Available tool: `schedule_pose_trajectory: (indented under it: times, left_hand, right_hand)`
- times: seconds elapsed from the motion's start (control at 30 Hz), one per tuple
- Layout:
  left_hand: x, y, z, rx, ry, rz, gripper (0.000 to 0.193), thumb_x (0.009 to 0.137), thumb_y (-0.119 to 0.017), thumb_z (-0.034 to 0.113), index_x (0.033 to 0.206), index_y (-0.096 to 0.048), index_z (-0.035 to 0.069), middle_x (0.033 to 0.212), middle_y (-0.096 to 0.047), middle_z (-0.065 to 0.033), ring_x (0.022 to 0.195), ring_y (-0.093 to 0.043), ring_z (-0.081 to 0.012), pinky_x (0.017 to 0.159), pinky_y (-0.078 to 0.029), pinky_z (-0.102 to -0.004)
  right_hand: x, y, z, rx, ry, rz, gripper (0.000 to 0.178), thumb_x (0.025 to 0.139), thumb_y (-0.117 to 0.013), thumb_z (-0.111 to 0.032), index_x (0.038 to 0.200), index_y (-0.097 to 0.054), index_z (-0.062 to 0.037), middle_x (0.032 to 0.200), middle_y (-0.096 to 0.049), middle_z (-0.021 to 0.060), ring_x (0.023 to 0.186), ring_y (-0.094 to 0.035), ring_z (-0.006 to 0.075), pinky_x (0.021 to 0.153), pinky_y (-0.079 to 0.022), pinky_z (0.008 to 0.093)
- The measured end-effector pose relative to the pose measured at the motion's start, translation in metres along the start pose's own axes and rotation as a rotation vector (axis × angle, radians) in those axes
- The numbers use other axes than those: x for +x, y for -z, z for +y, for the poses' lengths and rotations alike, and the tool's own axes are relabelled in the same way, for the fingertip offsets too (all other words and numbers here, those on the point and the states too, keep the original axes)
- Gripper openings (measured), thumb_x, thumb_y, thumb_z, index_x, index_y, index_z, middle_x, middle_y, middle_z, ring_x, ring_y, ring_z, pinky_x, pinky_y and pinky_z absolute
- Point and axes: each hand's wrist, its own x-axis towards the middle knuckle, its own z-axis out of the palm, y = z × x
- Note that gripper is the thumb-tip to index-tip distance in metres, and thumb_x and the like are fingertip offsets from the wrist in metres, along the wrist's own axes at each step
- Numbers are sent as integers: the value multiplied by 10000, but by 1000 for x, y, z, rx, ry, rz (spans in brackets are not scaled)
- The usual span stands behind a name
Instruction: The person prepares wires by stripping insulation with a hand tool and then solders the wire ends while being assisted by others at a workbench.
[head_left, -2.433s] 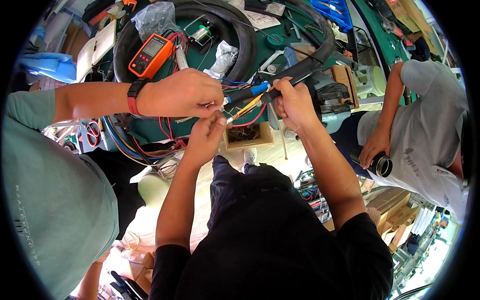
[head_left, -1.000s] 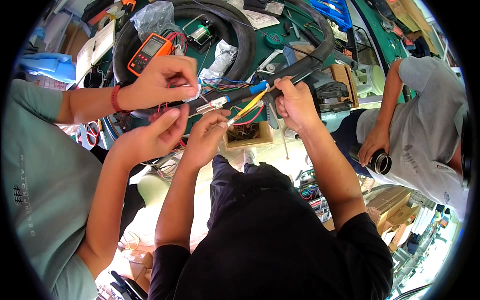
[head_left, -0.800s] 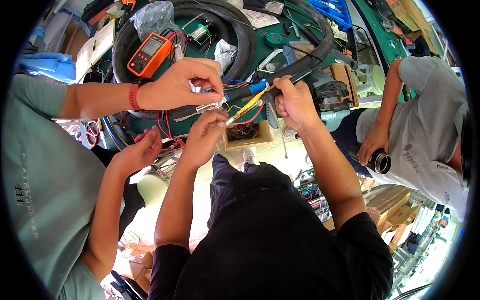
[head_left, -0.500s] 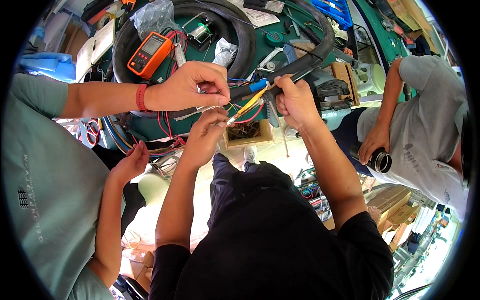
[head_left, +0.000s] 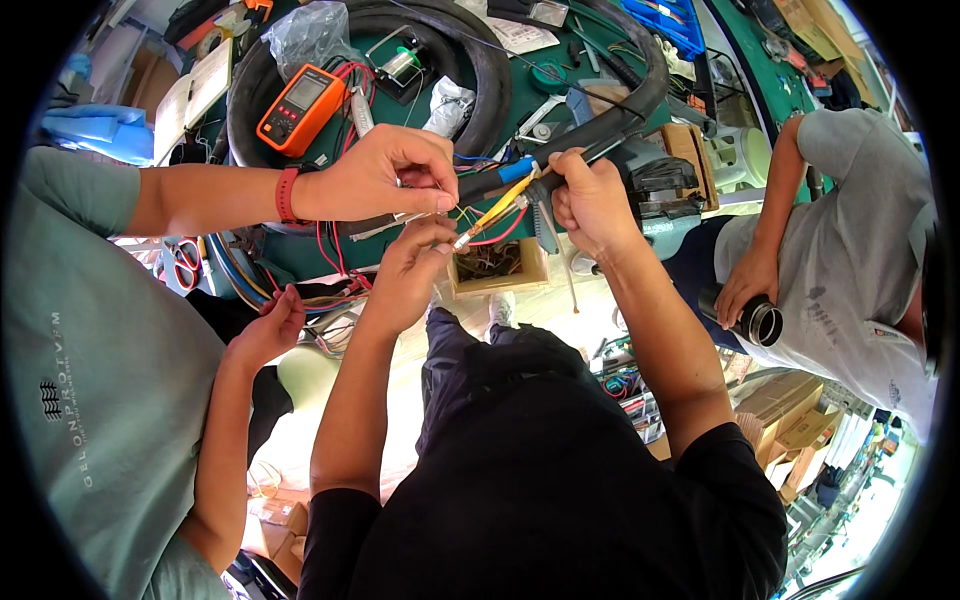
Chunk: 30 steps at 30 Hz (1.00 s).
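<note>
My left hand (head_left: 412, 275) pinches the metal end of a wire (head_left: 463, 240) between thumb and fingertips. A yellow-sleeved wire (head_left: 508, 201) runs from there up toward a thick black cable with blue tape (head_left: 516, 170). My right hand (head_left: 595, 207) is a fist beside that cable, closed round a dark rod-like thing (head_left: 608, 147) that is mostly hidden. From the left, a co-worker's hand (head_left: 405, 172) with a red wristband pinches a thin strand (head_left: 460, 207) just above my left fingertips. A red wire (head_left: 505, 236) curves below the yellow one.
An orange meter (head_left: 300, 110) lies on the green bench inside coiled black hose (head_left: 490, 75), near a spool on a stand (head_left: 402, 65). A wooden box (head_left: 500, 272) of scraps stands below the hands. At right, another person's hand (head_left: 748, 297) holds a dark cylinder (head_left: 762, 322).
My two hands stay almost still on the wire and the rod-like thing. The co-worker's pinching hand shifts very slightly, and their lower hand at left moves a little to the right.
</note>
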Motion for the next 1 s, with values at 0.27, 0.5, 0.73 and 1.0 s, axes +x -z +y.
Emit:
schedule_pose_trajectory:
  times: [0.27,0.5,0.73,1.0]
  left_hand:
    - [-1,0,1,-1,0,-2,207,865,-537,115,965,-632,-40,1111,-564,-129,1059,-527,-219,947,-384,-322]
    - [0,1,0,-19,-1,-6,199,873,-529,106,967,-631,-37,1136,-557,-131,1064,-526,-220,952,-383,-323]
    - [-1,1,4,-33,24,-22,196,875,-516,93,967,-642,-26,1153,-543,-134,1067,-519,-213,937,-387,-320]
    - [-2,0,4,-51,28,-14,199,873,-510,91,961,-647,-24,1150,-544,-131,1046,-522,-207,918,-392,-314]
  right_hand:
    - [-2,-1,-1,-13,5,-7,195,919,-575,-186,760,-478,-130,522,-370,-54,390,-328,39,360,-241,207]
    - [-2,0,-1,-2,-6,-12,197,918,-578,-192,758,-483,-126,519,-377,-53,393,-335,38,360,-245,205]
    - [-2,1,0,-6,-3,-16,196,917,-575,-186,756,-480,-127,526,-382,-48,390,-333,41,357,-247,208]
    - [-2,0,1,0,4,-9,192,916,-578,-183,758,-482,-128,529,-386,-45,388,-334,44,357,-243,213]
